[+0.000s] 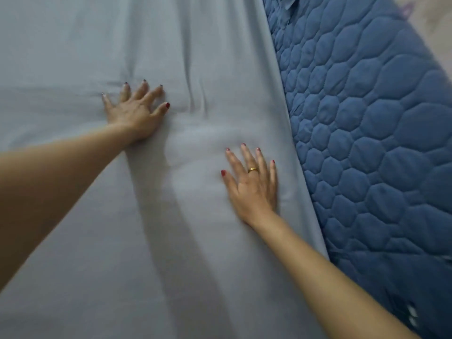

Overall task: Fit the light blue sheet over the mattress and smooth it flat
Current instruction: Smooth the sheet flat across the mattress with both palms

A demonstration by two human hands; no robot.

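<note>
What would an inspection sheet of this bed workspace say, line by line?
Surface: dark blue quilted mattress, bare along the right.
Job's things: light blue fabric sheet spread out, creases between and beyond the hands.
Clutter: nothing seen.
Hands: left hand and right hand flat on the sheet, fingers spread; gold ring on the right.
Cables: nothing seen.
Surroundings: pale surface at top right, blurred.

Spread across the left and middle of the frame: the sheet (97, 45). Down the right side, just beside its edge: the quilted mattress (379, 143). Flat on the sheet near the middle, fingers spread: the left hand (135, 110). Lower and to the right, flat on the sheet too, close to that edge: the right hand (254, 183). Well apart from each other.
</note>
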